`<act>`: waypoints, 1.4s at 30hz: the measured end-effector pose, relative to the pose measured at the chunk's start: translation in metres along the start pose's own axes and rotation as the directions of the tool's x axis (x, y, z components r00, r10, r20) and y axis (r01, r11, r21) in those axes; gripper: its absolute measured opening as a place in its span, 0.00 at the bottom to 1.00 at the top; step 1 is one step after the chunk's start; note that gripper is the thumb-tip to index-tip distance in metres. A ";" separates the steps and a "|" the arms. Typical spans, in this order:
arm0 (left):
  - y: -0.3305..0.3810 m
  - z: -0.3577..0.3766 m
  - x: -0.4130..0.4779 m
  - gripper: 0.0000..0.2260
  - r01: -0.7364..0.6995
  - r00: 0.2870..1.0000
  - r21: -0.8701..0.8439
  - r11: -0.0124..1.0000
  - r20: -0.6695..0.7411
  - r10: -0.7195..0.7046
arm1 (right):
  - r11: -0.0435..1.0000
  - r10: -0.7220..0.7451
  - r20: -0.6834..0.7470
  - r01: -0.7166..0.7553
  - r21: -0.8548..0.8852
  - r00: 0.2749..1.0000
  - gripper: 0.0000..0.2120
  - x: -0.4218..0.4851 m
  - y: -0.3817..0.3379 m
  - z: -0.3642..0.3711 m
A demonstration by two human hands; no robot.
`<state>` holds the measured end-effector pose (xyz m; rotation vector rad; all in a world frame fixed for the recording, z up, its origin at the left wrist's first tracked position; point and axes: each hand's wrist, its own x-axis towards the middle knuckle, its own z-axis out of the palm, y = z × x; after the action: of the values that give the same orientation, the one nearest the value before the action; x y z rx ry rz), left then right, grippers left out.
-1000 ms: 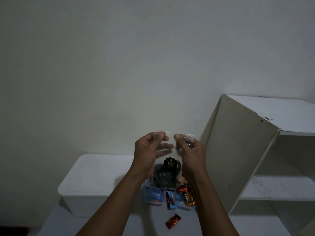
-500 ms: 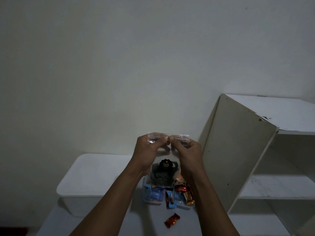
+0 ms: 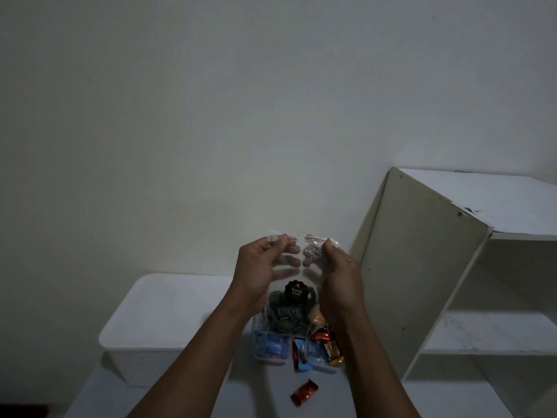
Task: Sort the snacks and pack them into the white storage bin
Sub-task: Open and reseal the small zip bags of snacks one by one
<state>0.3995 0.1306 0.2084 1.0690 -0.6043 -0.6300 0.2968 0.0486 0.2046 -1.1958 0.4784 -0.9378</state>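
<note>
Two hands hold one clear bag [image 3: 291, 297] of dark round snacks up over the counter [image 3: 259, 393]. The left hand [image 3: 259, 276] and the right hand [image 3: 339, 285] each pinch the bag's top edge, thumb in front and fingers behind the plastic, with a small gap between them. The bag hangs above a small clear tray [image 3: 268, 361], just right of the white storage bin [image 3: 162, 315], which sits on the counter with its flat white top showing.

To my eye the step in hand is closing the bag's mouth before it is packed. The next move calls for a firm press along the top strip, then a carry leftward, and the bin's top must come off first.

Counted: one bag, one bin, one tray, one red-wrapped sweet [image 3: 304, 393] loose on the counter, and one gold-and-brown bar [image 3: 333, 349] at the tray's right end. The blue packets [image 3: 272, 348] in the tray are dim and overlapping, perhaps three. One white shelf unit [image 3: 422, 267] stands at the right.
</note>
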 end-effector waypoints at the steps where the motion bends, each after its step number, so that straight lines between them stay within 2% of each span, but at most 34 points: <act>1: -0.002 0.000 -0.001 0.11 0.011 1.000 -0.014 1.000 0.009 -0.011 | 1.000 0.013 0.004 -0.013 0.014 1.000 0.20 0.001 0.001 -0.001; 5: -0.007 0.000 -0.002 0.14 0.032 0.999 -0.047 0.998 -0.006 -0.033 | 0.993 0.068 0.023 -0.070 0.097 0.997 0.22 0.000 0.004 -0.001; 8: -0.009 -0.001 0.001 0.13 0.066 0.995 0.001 0.998 -0.070 -0.066 | 0.998 -0.010 0.013 0.011 -0.066 1.000 0.20 -0.001 0.004 -0.003; 10: -0.013 -0.001 0.003 0.10 0.052 0.982 0.155 0.987 -0.187 -0.023 | 0.986 -0.067 0.007 0.067 -0.151 0.998 0.18 0.000 0.005 -0.005; 12: -0.016 -0.001 0.004 0.12 0.041 0.943 0.259 0.965 -0.329 0.048 | 0.973 -0.111 0.022 0.113 -0.200 0.994 0.15 -0.001 0.007 -0.007; 14: -0.015 -0.002 0.005 0.17 0.116 0.931 0.183 0.976 -0.361 -0.043 | 0.964 -0.122 0.062 0.133 -0.231 0.991 0.15 -0.004 0.009 -0.010; 17: -0.013 -0.008 0.007 0.22 0.246 0.930 -0.018 0.969 -0.277 -0.241 | 0.965 -0.084 0.131 0.113 -0.236 0.988 0.13 -0.008 0.011 -0.014; 19: -0.014 -0.009 0.007 0.22 0.247 0.936 -0.060 0.967 -0.243 -0.254 | 0.958 -0.077 0.171 0.121 -0.261 0.982 0.11 -0.010 0.012 -0.018; 22: -0.016 -0.005 0.003 0.15 0.213 0.945 -0.113 0.971 -0.229 -0.234 | 0.941 -0.076 0.228 0.146 -0.307 0.971 0.10 -0.011 0.015 -0.023; 24: -0.016 -0.004 0.001 0.13 0.198 0.951 -0.140 0.970 -0.213 -0.225 | 0.961 -0.064 0.265 0.131 -0.243 0.962 0.09 -0.009 0.018 -0.024; 27: -0.020 -0.005 -0.002 0.10 0.180 0.970 -0.061 0.982 -0.152 -0.187 | 0.994 -0.001 0.219 0.026 -0.110 0.976 0.15 -0.005 0.018 -0.020; 31: -0.023 -0.005 -0.005 0.07 0.139 0.990 0.026 0.990 -0.036 -0.138 | 0.983 0.044 0.179 -0.011 -0.185 0.983 0.12 -0.001 0.013 -0.020; 37: -0.027 -0.014 -0.006 0.07 0.101 0.988 0.195 0.976 0.098 -0.122 | 0.967 0.118 0.134 -0.083 -0.242 0.984 0.14 0.003 0.012 -0.022; 42: -0.030 -0.014 -0.005 0.05 0.132 0.985 0.177 0.975 0.088 -0.150 | 0.958 0.132 0.081 -0.106 -0.266 0.988 0.12 0.005 0.017 -0.023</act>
<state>0.4012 0.1324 0.1754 1.2546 -0.6836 -0.7700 0.2881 0.0325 0.1822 -1.4275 0.6019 -0.7231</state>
